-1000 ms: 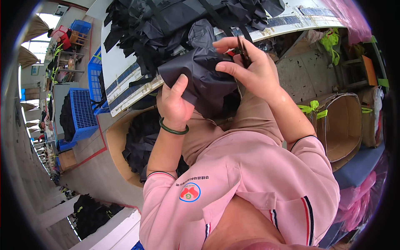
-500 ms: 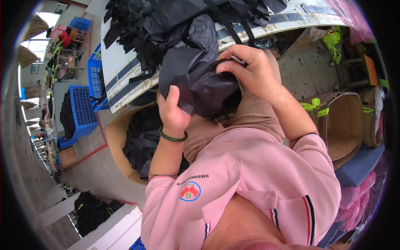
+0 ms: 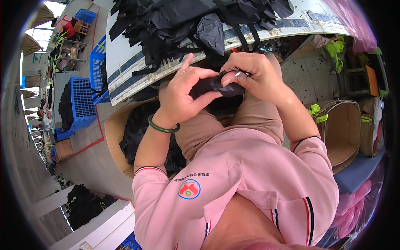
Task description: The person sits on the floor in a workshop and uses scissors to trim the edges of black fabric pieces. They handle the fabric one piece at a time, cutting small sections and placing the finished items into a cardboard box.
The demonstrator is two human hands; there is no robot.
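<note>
My left hand [image 3: 183, 93], with a green bangle on the wrist, pinches a small black fabric piece [image 3: 216, 86] held over my lap. My right hand [image 3: 254, 75] grips the same fabric piece from the right and also holds a small metal tool, likely snips, between its fingers. Both hands meet just below the edge of the white work table [image 3: 125, 62]. A pile of black fabric pieces and straps [image 3: 179, 25] lies on that table above my hands.
A cardboard box [image 3: 114, 137] with black fabric stands at my left, another cardboard box [image 3: 346, 133] at my right. Blue plastic crates [image 3: 83, 100] sit on the floor to the left. Pink plastic bags [image 3: 354, 204] lie at the lower right.
The large bundle of black fabric that both hands held up is gone from them; they now hold only a small black piece lower, closer together over my lap.
</note>
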